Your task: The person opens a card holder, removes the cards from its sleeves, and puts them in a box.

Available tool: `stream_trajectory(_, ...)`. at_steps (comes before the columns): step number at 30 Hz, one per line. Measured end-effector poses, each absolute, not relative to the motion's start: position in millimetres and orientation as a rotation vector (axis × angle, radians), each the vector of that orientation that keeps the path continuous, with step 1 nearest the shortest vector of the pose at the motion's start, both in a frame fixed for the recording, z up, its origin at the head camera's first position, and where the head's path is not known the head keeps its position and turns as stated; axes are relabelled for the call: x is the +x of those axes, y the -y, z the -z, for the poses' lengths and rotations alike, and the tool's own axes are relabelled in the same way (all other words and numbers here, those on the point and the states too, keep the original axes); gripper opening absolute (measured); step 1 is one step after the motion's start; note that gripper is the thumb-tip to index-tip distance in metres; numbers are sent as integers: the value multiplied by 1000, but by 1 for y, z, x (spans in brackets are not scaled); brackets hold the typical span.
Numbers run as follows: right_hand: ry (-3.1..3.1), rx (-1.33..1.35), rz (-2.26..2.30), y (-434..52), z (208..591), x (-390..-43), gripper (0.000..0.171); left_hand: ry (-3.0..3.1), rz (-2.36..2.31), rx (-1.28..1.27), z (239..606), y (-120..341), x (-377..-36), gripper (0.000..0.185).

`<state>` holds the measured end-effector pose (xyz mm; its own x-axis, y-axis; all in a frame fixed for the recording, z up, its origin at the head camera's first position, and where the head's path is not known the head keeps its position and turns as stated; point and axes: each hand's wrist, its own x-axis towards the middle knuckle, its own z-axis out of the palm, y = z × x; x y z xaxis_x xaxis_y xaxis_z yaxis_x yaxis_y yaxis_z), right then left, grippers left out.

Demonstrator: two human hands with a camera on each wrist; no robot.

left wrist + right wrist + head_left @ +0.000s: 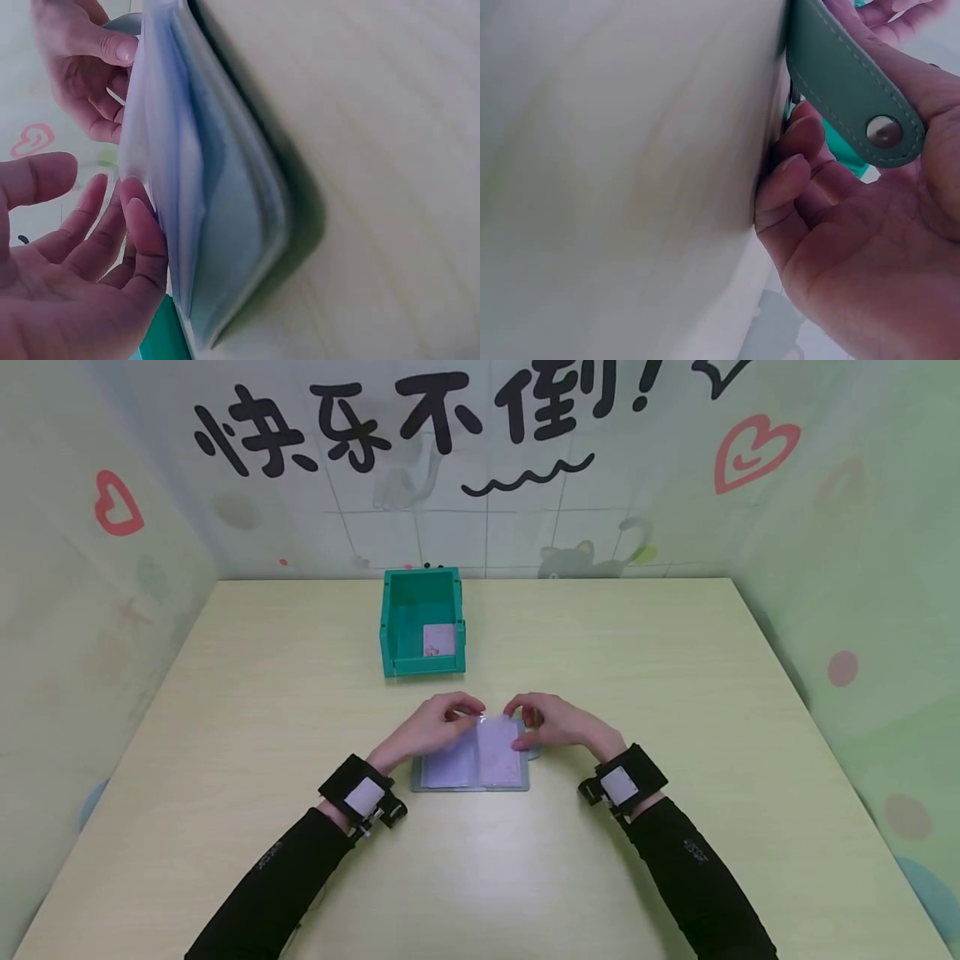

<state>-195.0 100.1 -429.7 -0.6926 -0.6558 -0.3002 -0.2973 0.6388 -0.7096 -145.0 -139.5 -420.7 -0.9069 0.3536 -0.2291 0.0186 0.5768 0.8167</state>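
Observation:
A small green card album (416,783) lies spread on the table, its clear sleeves holding lilac cards (498,752). My left hand (435,724) is over the upper left page. Its fingertips touch the sleeves' upper edge, and in the left wrist view the thumb (41,180) stands apart from them. On the right side, my right hand (558,722) grips the album's edge, thumb over the page and fingers bent at the top. The album's snap strap (855,86), green with a metal stud, sticks out beside the right thumb in the right wrist view.
Behind the album stands an open green plastic bin (423,665) with a lilac card (438,640) inside. Printed cloth panels (480,539) enclose the pale wood table (300,643) at the back and both sides.

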Motion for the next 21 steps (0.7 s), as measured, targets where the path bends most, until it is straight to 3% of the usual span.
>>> stream_trajectory(14, -2404, -831, 828, -101, 429, -187, 40, -2419, -1268, 266, 423, 143, -148, 38)
stream_trajectory(21, -2596, -914, 690, -101, 427, -165, 44, -2539, -1115, 385, 420, 143, -144, 18)
